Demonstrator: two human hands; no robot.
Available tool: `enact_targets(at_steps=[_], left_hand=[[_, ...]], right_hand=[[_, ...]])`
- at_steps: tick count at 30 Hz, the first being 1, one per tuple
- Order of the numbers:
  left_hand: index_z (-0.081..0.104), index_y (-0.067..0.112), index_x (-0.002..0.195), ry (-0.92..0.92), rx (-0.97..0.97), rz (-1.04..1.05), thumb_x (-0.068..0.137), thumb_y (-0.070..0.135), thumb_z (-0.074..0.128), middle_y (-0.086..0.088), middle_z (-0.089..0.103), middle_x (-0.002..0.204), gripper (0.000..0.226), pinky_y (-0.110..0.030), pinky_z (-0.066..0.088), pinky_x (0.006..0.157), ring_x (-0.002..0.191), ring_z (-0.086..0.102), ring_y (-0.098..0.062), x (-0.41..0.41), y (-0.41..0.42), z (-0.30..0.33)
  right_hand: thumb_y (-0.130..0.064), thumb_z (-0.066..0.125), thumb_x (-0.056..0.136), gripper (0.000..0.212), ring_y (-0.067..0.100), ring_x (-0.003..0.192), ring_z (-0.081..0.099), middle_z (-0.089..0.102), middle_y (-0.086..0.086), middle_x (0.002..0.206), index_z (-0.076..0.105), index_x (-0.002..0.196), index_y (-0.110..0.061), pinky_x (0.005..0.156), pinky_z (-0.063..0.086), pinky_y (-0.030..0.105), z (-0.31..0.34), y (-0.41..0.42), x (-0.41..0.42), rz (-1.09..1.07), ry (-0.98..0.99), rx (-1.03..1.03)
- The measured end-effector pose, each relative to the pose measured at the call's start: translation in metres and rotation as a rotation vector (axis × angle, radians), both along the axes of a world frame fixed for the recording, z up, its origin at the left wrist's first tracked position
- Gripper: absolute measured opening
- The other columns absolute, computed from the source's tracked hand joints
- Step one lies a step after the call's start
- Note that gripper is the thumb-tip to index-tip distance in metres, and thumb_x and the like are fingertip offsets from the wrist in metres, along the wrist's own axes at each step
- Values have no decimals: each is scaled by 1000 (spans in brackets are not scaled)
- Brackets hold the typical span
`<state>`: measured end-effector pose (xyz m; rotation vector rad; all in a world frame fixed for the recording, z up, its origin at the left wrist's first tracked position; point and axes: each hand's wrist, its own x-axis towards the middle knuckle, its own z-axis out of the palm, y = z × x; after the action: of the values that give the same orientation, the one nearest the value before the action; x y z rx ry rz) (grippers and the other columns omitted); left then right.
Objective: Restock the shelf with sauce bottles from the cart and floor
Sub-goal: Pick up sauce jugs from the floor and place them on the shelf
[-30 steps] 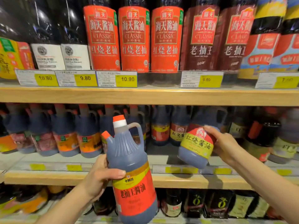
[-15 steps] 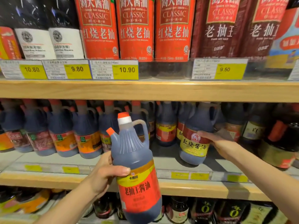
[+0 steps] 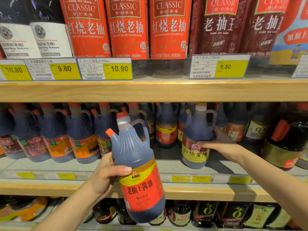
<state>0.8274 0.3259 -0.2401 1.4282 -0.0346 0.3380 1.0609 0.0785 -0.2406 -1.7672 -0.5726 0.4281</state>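
My left hand (image 3: 106, 175) grips a dark soy sauce jug with an orange cap and a red-and-yellow label (image 3: 138, 170), held tilted in front of the middle shelf (image 3: 166, 167). Further right, my right hand (image 3: 220, 145) wraps around a second jug with a yellow label and a white cap (image 3: 195, 142), which stands upright on the middle shelf beside other jugs.
Rows of orange-capped jugs (image 3: 55, 135) fill the left of the middle shelf. Tall red bottles (image 3: 126, 27) and price tags (image 3: 106, 69) line the upper shelf. Small dark bottles (image 3: 206, 212) stand on the bottom shelf. A wooden shelf edge (image 3: 200, 190) runs below my hands.
My right hand pushed the yellow-label jug from mid-air onto the middle shelf and stood it upright. The left hand's jug stayed roughly where it was. The view came closer to the shelves.
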Motion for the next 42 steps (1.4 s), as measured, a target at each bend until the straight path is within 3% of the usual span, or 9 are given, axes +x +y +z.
enact_targets(at_steps=[9, 14, 22, 26, 28, 31, 34, 37, 42], left_hand=[[76, 20, 87, -4, 34, -18, 26, 44, 90, -7, 75, 83, 67, -28, 56, 66, 78, 71, -21, -2, -1, 10], [76, 20, 86, -13, 40, -31, 25, 46, 90, -5, 76, 83, 67, -26, 56, 65, 77, 72, -19, -3, -5, 15], [77, 21, 83, -13, 60, -34, 27, 36, 87, -3, 76, 80, 58, -26, 56, 64, 76, 72, -18, 5, -8, 18], [77, 20, 79, 7, 51, -26, 37, 21, 74, -2, 75, 78, 42, -24, 56, 63, 74, 71, -16, 12, -9, 18], [75, 17, 80, 9, 45, -17, 39, 21, 72, -4, 75, 79, 41, -25, 56, 63, 75, 71, -17, 14, -11, 18], [75, 16, 85, 11, 72, -30, 44, 21, 72, -6, 75, 84, 41, -29, 56, 67, 79, 71, -20, 18, -16, 22], [75, 16, 85, 14, 81, -25, 45, 20, 73, -7, 75, 86, 41, -29, 57, 68, 80, 71, -20, 25, -18, 24], [74, 15, 86, 22, 76, -11, 43, 21, 74, -7, 75, 86, 43, -28, 57, 67, 80, 71, -20, 31, -19, 25], [74, 10, 84, 108, 153, 7, 48, 30, 78, -11, 76, 86, 42, -34, 57, 75, 83, 71, -23, 40, -20, 31]], right_hand=[[-40, 89, 38, 90, 19, 109, 62, 66, 3, 115, 56, 117, -11, 90, 52, 33, -10, 25, -24, -333, -313, 28], [-16, 88, 57, 83, 25, 122, 52, 56, 8, 130, 44, 128, -12, 92, 44, 30, -4, 16, -26, -251, -223, -12], [-21, 88, 58, 86, 26, 123, 52, 55, 9, 133, 43, 131, -12, 97, 46, 37, 3, 14, -29, -293, -194, -86], [-35, 81, 67, 66, 26, 107, 58, 62, 13, 117, 55, 117, -1, 73, 51, 31, 13, 23, -60, -432, -154, -123], [-43, 79, 66, 61, 20, 105, 56, 59, 5, 111, 52, 107, -7, 76, 47, 30, 21, 31, -93, -482, -249, 29], [-46, 83, 58, 59, 0, 100, 59, 62, -20, 105, 57, 107, -27, 83, 46, 14, 43, 42, -141, -104, -232, 55], [-48, 87, 42, 86, 7, 101, 66, 69, -11, 109, 53, 119, -30, 88, 54, 31, 43, 54, -153, 255, -101, -47], [-52, 87, 33, 100, 9, 100, 66, 68, -8, 110, 47, 121, -29, 89, 55, 36, 42, 63, -147, 162, -81, -102], [-27, 91, 51, 47, 8, 85, 71, 75, -5, 92, 68, 92, -23, 83, 58, 33, 48, 67, -131, 95, -14, -58]])
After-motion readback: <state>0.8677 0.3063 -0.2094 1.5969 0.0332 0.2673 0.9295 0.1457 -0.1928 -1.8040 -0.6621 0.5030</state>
